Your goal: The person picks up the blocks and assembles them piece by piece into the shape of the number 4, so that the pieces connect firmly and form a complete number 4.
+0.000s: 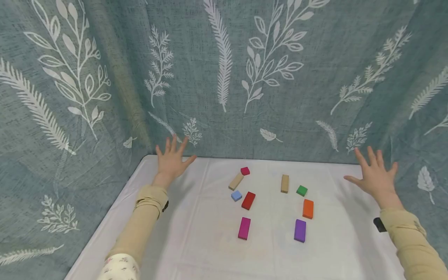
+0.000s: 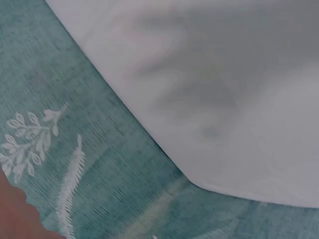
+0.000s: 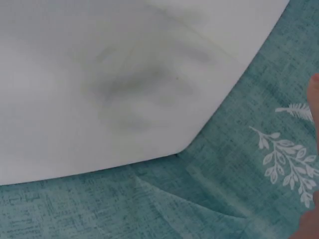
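My left hand (image 1: 171,161) is raised over the table's far left corner, fingers spread and holding nothing. Over the far right side my right hand (image 1: 377,177) hovers the same way, fingers splayed. Between them lie several blocks, apart from both hands. On the left are a crimson block (image 1: 245,171), a tan block (image 1: 236,181), a light blue block (image 1: 236,195), a red block (image 1: 248,200) and a magenta block (image 1: 244,228). To the right lie another tan block (image 1: 285,183), a green block (image 1: 301,190), an orange block (image 1: 308,209) and a purple block (image 1: 300,230).
A white cloth covers the table (image 1: 206,249). Behind and beside it hangs a grey-green curtain (image 1: 196,77) with white leaf prints. Both wrist views show the table's corners, with hand shadows on the cloth.
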A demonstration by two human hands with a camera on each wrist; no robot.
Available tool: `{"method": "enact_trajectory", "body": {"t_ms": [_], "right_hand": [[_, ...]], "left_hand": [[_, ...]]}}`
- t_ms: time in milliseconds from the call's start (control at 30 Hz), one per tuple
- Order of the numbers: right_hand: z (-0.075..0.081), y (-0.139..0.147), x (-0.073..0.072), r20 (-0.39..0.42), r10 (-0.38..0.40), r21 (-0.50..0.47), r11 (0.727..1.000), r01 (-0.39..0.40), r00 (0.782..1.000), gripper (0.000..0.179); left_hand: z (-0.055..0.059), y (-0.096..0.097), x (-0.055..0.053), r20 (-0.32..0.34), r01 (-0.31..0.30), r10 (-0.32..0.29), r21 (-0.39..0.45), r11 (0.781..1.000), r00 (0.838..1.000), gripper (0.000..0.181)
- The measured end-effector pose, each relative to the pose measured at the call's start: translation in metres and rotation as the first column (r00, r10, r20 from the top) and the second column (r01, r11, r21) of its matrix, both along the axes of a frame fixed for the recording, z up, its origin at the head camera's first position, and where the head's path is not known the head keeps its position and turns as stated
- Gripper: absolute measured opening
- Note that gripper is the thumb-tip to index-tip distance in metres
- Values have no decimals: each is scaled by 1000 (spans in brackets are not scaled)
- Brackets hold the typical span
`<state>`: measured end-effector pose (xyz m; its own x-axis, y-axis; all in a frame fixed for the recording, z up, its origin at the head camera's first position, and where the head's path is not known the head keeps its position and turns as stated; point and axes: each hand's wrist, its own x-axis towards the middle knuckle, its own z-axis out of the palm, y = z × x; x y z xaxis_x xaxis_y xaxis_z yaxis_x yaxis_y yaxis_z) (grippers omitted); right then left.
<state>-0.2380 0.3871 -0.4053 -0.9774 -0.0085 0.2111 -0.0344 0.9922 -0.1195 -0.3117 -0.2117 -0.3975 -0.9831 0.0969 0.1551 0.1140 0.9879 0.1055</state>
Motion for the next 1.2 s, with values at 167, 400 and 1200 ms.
{"method": "enact_trajectory", "body": {"t_ms": [167, 400, 1200], "right_hand": [[-1, -6, 2, 5, 19, -12, 1000, -19, 1000, 104], [-5, -12, 2, 3, 37, -22, 999, -37, 999, 104], [-21, -47, 4, -104, 203, -65, 975, -211, 974, 102]], "left_hand": [[-3, 9, -2, -29, 26, -26, 12, 1000, 999, 79], [-4, 16, -1, -38, 43, -41, 39, 998, 998, 79], [-5, 44, 11, -81, 203, -190, 214, 956, 978, 74]]}}
